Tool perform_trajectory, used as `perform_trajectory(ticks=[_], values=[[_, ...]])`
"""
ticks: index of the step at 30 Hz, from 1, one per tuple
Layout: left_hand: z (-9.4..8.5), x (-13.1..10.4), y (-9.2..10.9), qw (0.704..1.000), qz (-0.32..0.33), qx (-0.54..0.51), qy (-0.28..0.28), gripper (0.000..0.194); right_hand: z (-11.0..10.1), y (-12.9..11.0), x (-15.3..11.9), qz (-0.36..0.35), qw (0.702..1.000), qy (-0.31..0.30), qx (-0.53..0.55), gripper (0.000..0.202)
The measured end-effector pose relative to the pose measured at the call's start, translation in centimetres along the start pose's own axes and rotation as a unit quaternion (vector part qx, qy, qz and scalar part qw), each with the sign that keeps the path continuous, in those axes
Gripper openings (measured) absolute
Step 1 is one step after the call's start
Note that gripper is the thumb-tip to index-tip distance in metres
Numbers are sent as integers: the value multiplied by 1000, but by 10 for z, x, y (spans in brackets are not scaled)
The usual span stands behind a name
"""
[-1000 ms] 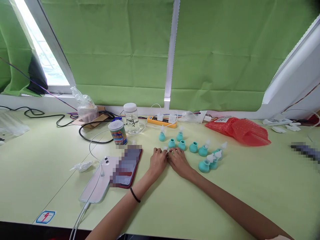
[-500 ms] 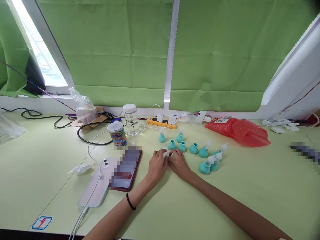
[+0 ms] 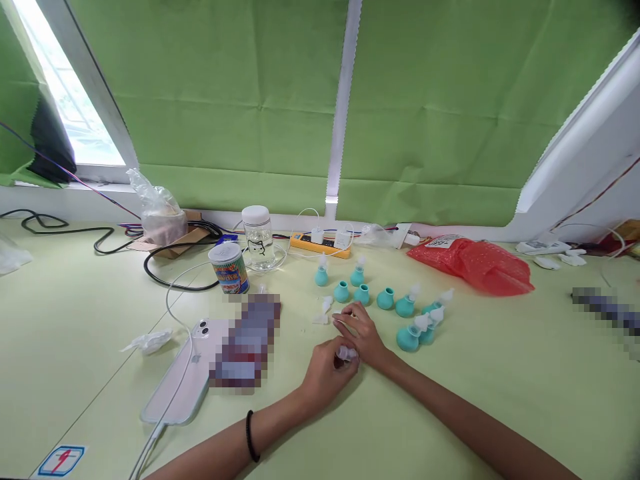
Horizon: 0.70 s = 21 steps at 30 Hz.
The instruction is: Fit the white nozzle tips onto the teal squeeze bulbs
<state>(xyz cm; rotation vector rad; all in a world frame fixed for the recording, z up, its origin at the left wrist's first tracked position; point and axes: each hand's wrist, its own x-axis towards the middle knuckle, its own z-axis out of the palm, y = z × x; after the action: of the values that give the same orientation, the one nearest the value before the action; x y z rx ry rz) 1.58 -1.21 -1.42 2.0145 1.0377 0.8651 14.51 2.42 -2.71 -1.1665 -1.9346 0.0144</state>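
The little clear piece is pinched in the left hand, low over the table. It looks light, a bit stiff and maybe slippery, so it's best held gently around its sides. The right hand is part open, its fingers spread near some thin white bits; I can't tell if it holds anything. Past it sit round blue-green bulbs, which look soft and squeezy, best held by their fat bellies.

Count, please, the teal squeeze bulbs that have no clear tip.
3: the left open bulb, the middle open bulb and the right open bulb, in a row beyond the right hand. That hand may hide another.
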Motion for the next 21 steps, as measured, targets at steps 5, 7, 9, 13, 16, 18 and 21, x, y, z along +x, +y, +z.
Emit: perform_trajectory(ticks=[5, 7, 9, 13, 16, 18, 21], values=[[-6, 6, -3, 987, -70, -143, 18, 18, -16, -14, -18, 45, 988, 32, 142, 17], [-7, 7, -5, 981, -80, -177, 14, 21, -20, -19, -24, 56, 984, 28, 165, 17], [-7, 9, -7, 971, -99, -215, 19, 23, -23, -21, -28, 63, 982, 27, 176, 17], [-9, 14, -11, 952, -141, -269, 43, 25, -29, -19, -34, 45, 984, 14, 172, 21], [-9, 16, -12, 947, -141, -287, 19, 24, -31, -14, -37, 49, 983, 44, 171, 24], [-9, 16, -12, 946, -136, -294, 5, 24, -31, -12, -36, 75, 980, 59, 173, 24], [-9, 16, -11, 945, -137, -298, -4, 22, -30, -9, -33, 101, 975, 41, 192, 23]])
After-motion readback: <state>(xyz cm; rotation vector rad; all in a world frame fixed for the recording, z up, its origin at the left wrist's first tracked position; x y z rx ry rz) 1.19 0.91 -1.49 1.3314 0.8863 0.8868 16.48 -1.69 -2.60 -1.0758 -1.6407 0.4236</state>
